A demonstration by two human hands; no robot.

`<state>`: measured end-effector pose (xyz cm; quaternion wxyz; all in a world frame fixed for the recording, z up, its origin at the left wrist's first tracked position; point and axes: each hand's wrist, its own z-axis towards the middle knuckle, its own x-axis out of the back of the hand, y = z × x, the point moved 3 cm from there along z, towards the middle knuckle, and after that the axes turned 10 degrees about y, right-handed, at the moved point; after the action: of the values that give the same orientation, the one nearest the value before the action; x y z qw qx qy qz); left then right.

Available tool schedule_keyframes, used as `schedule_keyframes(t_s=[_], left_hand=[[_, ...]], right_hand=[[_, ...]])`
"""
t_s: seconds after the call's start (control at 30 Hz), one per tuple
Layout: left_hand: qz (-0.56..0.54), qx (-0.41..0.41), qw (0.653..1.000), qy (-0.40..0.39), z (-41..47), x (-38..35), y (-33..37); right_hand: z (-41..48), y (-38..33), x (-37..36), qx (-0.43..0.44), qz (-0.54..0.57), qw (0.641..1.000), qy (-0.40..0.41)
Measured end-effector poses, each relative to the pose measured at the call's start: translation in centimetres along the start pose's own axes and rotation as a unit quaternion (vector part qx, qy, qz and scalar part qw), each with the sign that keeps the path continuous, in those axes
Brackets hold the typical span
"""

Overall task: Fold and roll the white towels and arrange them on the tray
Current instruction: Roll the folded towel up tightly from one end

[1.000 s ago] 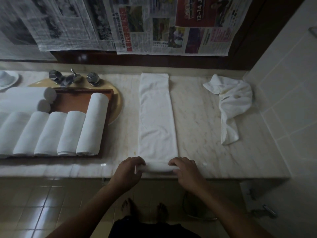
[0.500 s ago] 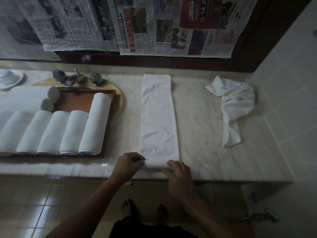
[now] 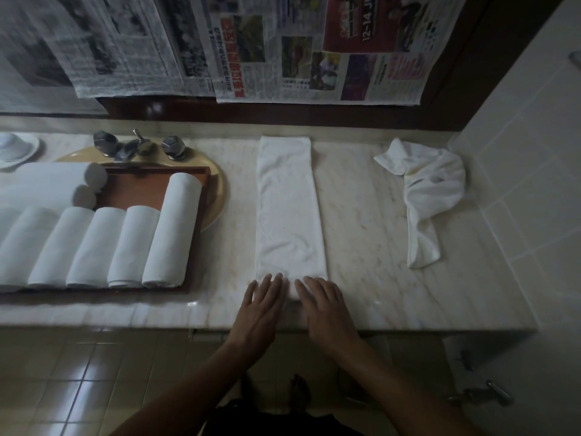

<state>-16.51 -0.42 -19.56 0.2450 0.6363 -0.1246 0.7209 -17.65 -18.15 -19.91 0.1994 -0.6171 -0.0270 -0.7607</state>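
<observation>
A white towel (image 3: pixel 289 209), folded into a long narrow strip, lies on the marble counter and runs from the back wall to the front edge. My left hand (image 3: pixel 262 305) and my right hand (image 3: pixel 323 305) lie flat side by side on its rolled near end, fingers straight. To the left, a brown wooden tray (image 3: pixel 151 187) holds several rolled white towels (image 3: pixel 173 231) in a row, with two more laid crosswise behind. A crumpled white towel (image 3: pixel 424 196) lies at the right of the counter.
The tray sits over a yellow sink basin (image 3: pixel 217 196) with chrome taps (image 3: pixel 138 147) behind it. A white dish (image 3: pixel 15 149) is at the far left. Newspapers (image 3: pixel 251 48) hang above. A tiled wall (image 3: pixel 528 171) closes the right side.
Both hands were curled round the towel's near end, starting a roll. Now they have flattened out, fingers straight, and press on that end a little farther onto the counter.
</observation>
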Motion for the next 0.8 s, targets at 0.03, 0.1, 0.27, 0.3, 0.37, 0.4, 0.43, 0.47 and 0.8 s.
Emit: schedule_keyframes(t_s=[0.03,0.1,0.27,0.3,0.37,0.4,0.43,0.47,0.8], left_hand=[[-0.008,-0.008,1.0,0.004,0.5,0.2,-0.4],[-0.037,-0.016,0.999,0.019,1.4,0.7,-1.3],[-0.116,0.025,0.993,0.025,1.3,1.3,-3.3],[-0.131,0.034,0.991,0.024,0.9,1.6,-3.3],[-0.171,0.06,0.983,0.02,-0.1,2.4,-3.3],[-0.194,0.074,0.978,0.017,-0.6,2.7,-3.3],[-0.212,0.085,0.973,0.017,-1.2,2.8,-3.4],[-0.224,0.091,0.97,0.016,-1.6,2.9,-3.4],[-0.292,0.213,0.932,0.015,-1.0,3.5,-4.6]], right_hand=[[0.5,0.1,0.1,0.005,-0.004,1.0,-0.006],[1.3,0.4,0.4,0.012,0.001,1.0,-0.014],[2.0,1.2,1.8,0.005,0.057,0.997,-0.048],[1.9,1.3,2.1,-0.005,0.08,0.995,-0.055],[1.2,1.7,2.9,-0.055,0.138,0.986,-0.071],[0.7,2.0,3.1,-0.079,0.16,0.981,-0.079],[0.3,2.2,3.0,-0.095,0.18,0.975,-0.091],[0.0,2.4,3.0,-0.105,0.199,0.97,-0.096],[0.6,2.3,2.7,-0.098,0.132,0.986,-0.022]])
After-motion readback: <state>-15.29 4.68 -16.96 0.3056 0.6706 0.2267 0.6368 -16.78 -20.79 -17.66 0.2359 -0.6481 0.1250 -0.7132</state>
